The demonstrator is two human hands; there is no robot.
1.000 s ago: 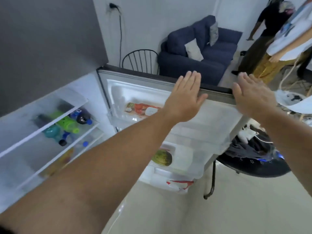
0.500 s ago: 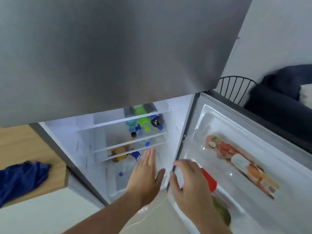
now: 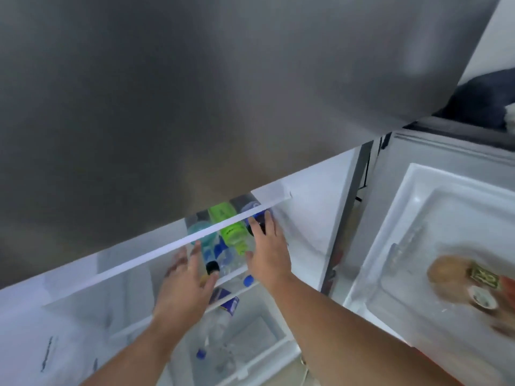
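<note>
Head-camera view of a person's two arms: both forearms are bare along their whole visible length, with the wrists uncovered. The left hand (image 3: 185, 285) and right hand (image 3: 269, 254) are bare as well. The left hand's fingers (image 3: 195, 254) are softened by blur, and the nails are too indistinct to describe.

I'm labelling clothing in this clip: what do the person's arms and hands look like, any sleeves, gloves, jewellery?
The left forearm and right forearm are bare, no sleeves in view. The left hand and right hand wear no gloves; no watch or ring shows.
</note>
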